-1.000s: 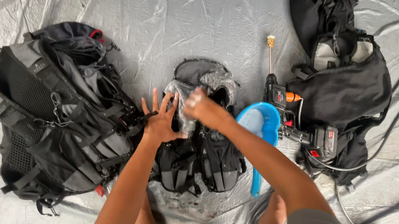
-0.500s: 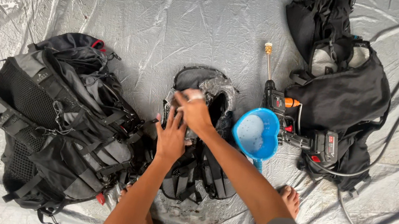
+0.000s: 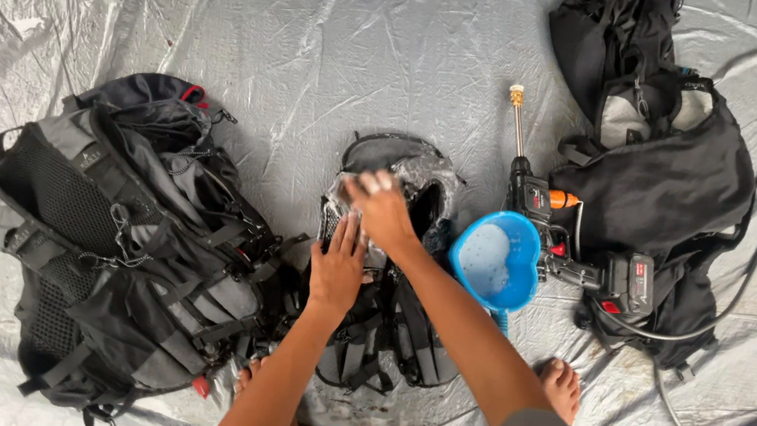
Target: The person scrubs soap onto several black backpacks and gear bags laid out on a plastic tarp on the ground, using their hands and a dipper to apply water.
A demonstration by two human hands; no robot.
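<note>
Since the earlier frames the left hand [image 3: 336, 272] has slid down the small pack [image 3: 386, 275] at centre frame and lies flat, fingers together, while the right hand [image 3: 382, 208] has settled near its soapy top, fingers curled as if around a cloth, though I cannot tell. The scrubbing looks mid-way. Left lies a big backpack [image 3: 126, 239]; right, a blue scoop [image 3: 496, 260] and sprayer [image 3: 549, 225].

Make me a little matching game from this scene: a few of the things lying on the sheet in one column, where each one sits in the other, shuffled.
Things:
1. blue scoop
2. large grey backpack
3. spray gun
4. small black bag

Places:
A. far left on the grey tarp
B. under the left hand and right hand
C. just right of the small bag
D. between the scoop and the black gear on the right

Pairs: 1-C, 2-A, 3-D, 4-B
</note>
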